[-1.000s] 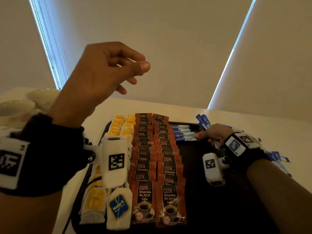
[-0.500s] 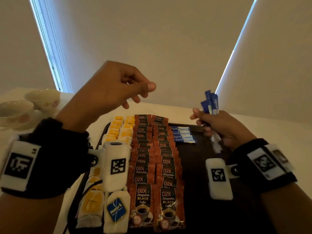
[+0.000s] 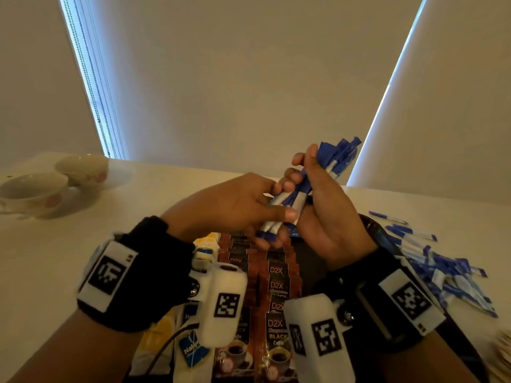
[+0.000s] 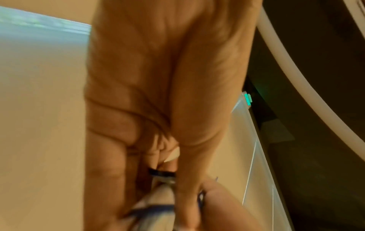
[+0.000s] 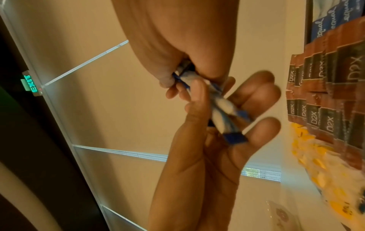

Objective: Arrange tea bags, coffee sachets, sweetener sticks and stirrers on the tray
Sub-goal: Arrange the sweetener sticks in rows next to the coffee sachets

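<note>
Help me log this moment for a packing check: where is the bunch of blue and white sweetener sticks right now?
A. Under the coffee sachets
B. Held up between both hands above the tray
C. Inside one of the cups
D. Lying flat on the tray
B: the right hand grips the sweetener sticks upright, and the left hand pinches their lower ends, above the coffee sachets on the tray.

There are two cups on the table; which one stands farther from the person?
The rounder cup, nearer the window blind. It stands behind the wider cup, which is closer to the person and shows its open inside.
</note>
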### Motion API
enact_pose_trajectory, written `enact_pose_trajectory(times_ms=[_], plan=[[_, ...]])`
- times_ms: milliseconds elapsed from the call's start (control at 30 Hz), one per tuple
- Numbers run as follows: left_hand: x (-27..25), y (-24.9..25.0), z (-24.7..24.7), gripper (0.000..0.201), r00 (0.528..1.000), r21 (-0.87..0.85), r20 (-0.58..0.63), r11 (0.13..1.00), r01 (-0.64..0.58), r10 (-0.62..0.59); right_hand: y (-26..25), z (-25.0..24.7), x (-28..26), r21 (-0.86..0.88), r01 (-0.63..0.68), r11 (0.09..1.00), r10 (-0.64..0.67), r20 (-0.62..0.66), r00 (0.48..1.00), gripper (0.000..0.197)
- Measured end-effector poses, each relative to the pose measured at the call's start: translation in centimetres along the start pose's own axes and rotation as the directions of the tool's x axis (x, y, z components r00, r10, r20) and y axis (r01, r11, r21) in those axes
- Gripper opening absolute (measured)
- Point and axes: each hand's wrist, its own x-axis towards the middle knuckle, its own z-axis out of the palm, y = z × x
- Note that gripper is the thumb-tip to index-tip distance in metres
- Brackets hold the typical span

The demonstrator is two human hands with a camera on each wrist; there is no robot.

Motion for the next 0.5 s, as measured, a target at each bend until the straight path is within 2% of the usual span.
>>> enact_pose_trajectory(times_ms=[33, 133, 200, 333, 400, 500], plan=[[-0.1, 0.0, -0.2, 0.009, 1.000, 0.017, -0.013, 1.000, 0.004, -0.004, -0.1, -0.2, 0.1, 0.006, 0.005, 1.000, -0.005, 0.004, 1.000, 0.032], [-0.2, -0.4, -1.2, 0.023, 0.997, 0.235, -0.079, 0.972, -0.007, 0.027, -0.4, -0.7, 0.4, 0.009, 0.030, 0.999, -0.030, -0.014, 0.999, 0.031], [-0.3, -0.7, -1.7, 0.025, 0.993, 0.273, -0.118, 0.962, 0.026, 0.007, -0.7, -0.9, 0.5, 0.012, 0.056, 0.998, -0.055, -0.053, 0.997, 0.031], [-0.1, -0.6, -1.8, 0.023, 0.980, 0.117, -0.188, 0.989, 0.087, -0.064, -1.3, -1.1, 0.4, 0.086, 0.065, 0.994, -0.055, -0.117, 0.992, 0.033], [0.7, -0.2, -1.5, 0.028, 0.962, -0.029, -0.240, 0.992, 0.123, -0.126, -1.1, -1.0, 0.3, 0.102, 0.060, 0.993, -0.043, -0.161, 0.986, 0.032], [1.2, 0.6, -1.2, 0.035, 0.960, -0.208, -0.208, 0.967, 0.146, -0.190, -0.8, -0.9, 0.2, 0.097, 0.008, 0.995, 0.009, -0.169, 0.986, 0.032]])
